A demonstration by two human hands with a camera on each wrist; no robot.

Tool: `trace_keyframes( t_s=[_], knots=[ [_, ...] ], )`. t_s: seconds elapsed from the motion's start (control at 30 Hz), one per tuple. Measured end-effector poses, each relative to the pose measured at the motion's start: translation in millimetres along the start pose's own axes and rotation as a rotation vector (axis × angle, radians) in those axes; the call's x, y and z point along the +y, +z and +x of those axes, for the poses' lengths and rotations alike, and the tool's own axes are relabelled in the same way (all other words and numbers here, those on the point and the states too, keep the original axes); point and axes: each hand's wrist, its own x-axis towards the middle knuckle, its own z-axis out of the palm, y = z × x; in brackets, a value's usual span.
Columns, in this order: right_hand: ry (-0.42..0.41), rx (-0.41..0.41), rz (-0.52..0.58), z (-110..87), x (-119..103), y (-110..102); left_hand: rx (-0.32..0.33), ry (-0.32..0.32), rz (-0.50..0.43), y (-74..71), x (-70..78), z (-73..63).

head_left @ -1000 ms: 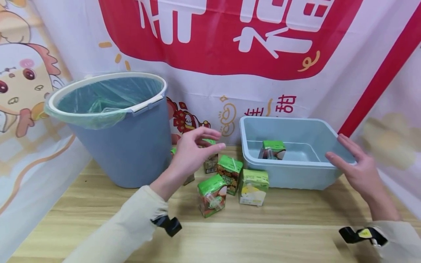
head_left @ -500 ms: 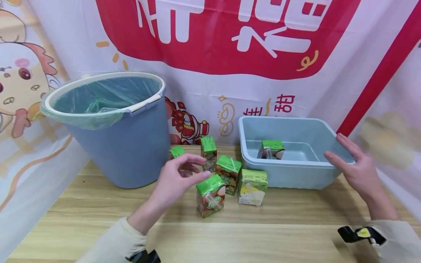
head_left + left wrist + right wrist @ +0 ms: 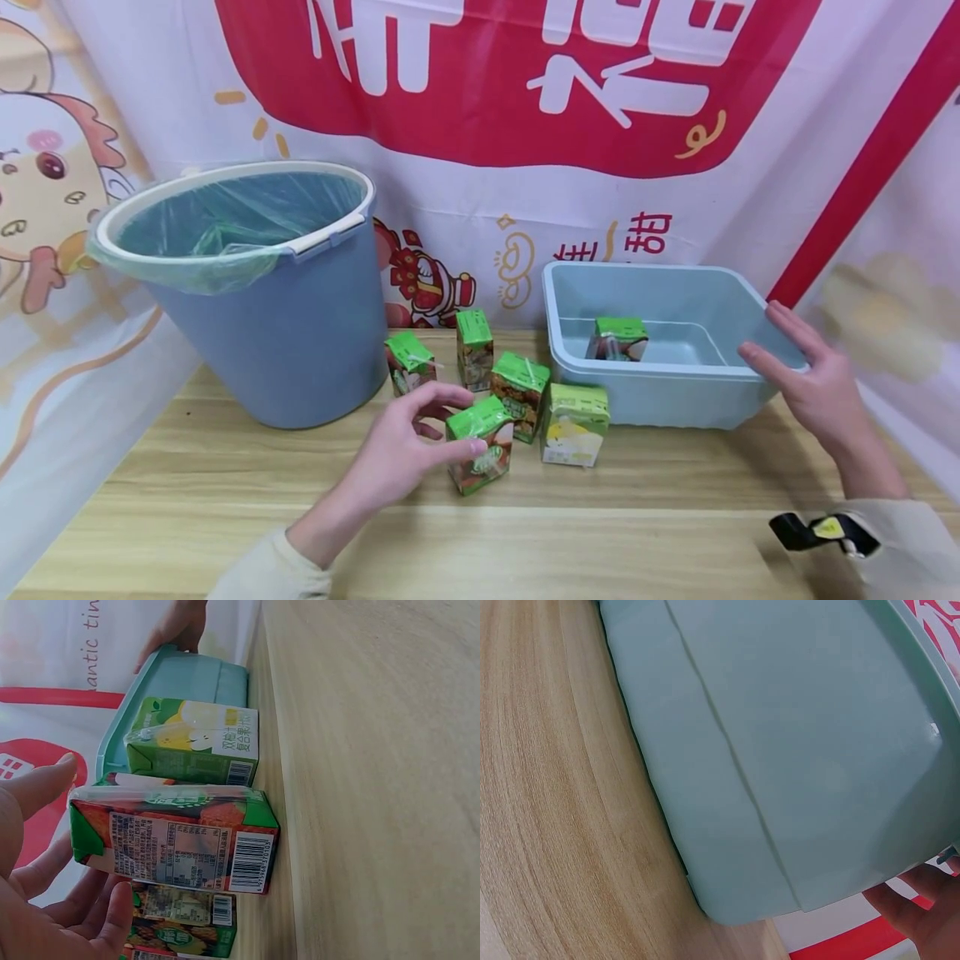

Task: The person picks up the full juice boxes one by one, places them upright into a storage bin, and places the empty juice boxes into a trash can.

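My left hand (image 3: 401, 450) is around a green-topped juice box (image 3: 480, 462), thumb before its front and fingers at its back left. In the left wrist view thumb and fingers are spread to either side of that box (image 3: 180, 840). My right hand (image 3: 821, 392) holds the right front corner of a light blue plastic bin (image 3: 645, 396), thumb over the rim and fingers against the outer side. Just behind the nearest box stand a brown-and-green juice box (image 3: 519, 396), a pear-print juice box (image 3: 576, 425) against the bin, and a narrow juice box (image 3: 475, 350).
A blue trash can (image 3: 277, 333) with a green liner stands at the left, another juice box (image 3: 409, 363) beside it. One juice box (image 3: 618, 340) is inside the bin. A printed cloth (image 3: 480, 208) hangs behind the wooden table (image 3: 562, 542).
My left hand has come down and toward me from above the rear juice boxes to the nearest one, uncovering those behind. The right hand has stayed on the bin.
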Motion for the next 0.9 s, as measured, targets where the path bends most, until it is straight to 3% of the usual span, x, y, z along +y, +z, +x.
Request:
trace_keyframes(
  t_s=[0.23,0.67,0.9],
  knots=[
    [0.007,0.002,-0.009,-0.2,-0.4,-0.8,-0.010,0.024,0.028,3.1,0.2,-0.5],
    [-0.003,0.010,-0.005,-0.3,0.1,-0.8,0.003,0.000,0.063,-1.6,-4.1,0.1],
    [-0.002,0.003,-0.002,-1.2,1.6,-2.0,-0.036,-0.036,0.008,-5.6,-5.3,1.5]
  ],
)
